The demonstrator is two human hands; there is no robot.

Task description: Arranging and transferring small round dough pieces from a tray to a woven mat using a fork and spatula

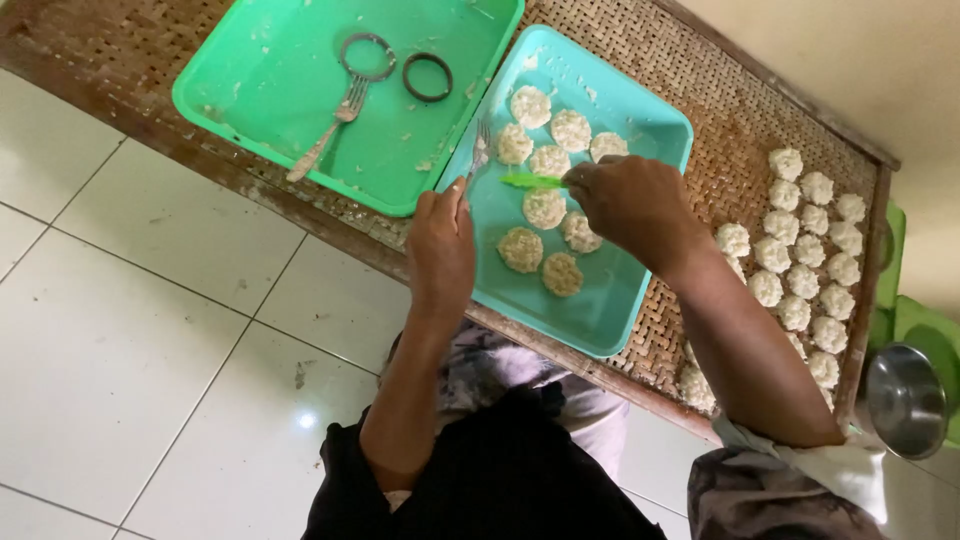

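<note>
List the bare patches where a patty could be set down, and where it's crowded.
Free: the near corner of the blue tray, below the patties; most of the green tray around the fork and two rings; the woven mat between blue tray and patty rows. Crowded: the blue tray's middle, where the left hand and right hand work.

Bare teal tray (pixel 610 300) floor beside patties (pixel 545 208)

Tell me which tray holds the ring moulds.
The green tray, farther from both hands, holds two ring moulds and a fork. The blue tray holds round patties instead.
</note>
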